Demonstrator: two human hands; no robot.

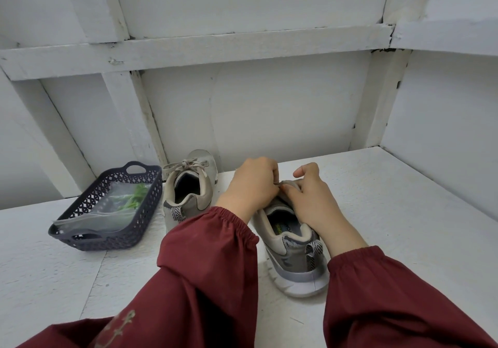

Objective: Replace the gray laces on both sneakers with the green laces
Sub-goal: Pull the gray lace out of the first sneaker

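Supervisor: Progress?
Operator: Barely begun. Green laces (134, 197) sit bagged in the basket (147, 214); far sneaker (188, 183) is gray-laced. My right hand (310, 199) pinches the tongue of the near sneaker (292, 256); left hand (249, 184) curls there, hold hidden.

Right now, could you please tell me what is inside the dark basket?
Inside the basket lies a clear plastic bag holding green laces. The bag hides their number and the floor beneath it.

Table (404, 213) lies open rightward; basket (113, 240) and second sneaker (198, 199) block left.
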